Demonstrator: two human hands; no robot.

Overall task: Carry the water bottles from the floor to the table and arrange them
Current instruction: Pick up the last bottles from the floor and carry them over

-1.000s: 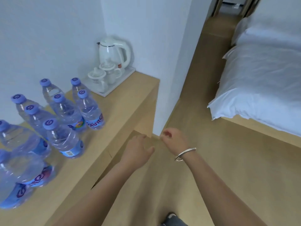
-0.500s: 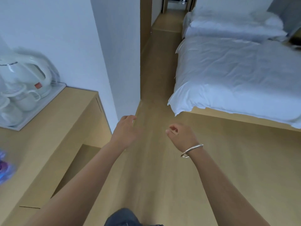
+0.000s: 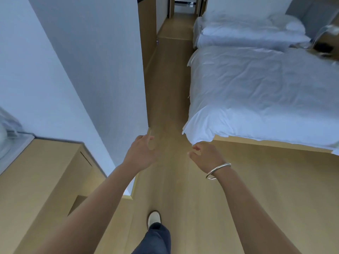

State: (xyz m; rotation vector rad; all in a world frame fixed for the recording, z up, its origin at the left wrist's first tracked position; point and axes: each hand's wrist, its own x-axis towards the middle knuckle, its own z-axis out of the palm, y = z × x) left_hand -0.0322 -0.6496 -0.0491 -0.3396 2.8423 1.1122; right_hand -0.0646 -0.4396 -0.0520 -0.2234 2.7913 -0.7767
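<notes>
We have one view only, head-worn, wide-angle, looking forward and steeply down along a wooden floor (image 3: 165, 99) corridor. Both forearms reach out from the bottom edge, so the hands sit close to the lens. Table (image 3: 45, 176) corner at lower left, bed (image 3: 256, 92) at right, a doorway far off at the top. Edges bend with lens distortion.

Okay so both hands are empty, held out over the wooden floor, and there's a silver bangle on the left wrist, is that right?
Not quite. The silver bangle is on the right wrist, not the left, as the head view shows. The rest stands: the left hand and the right hand are both empty, held out over the wooden floor.
</notes>
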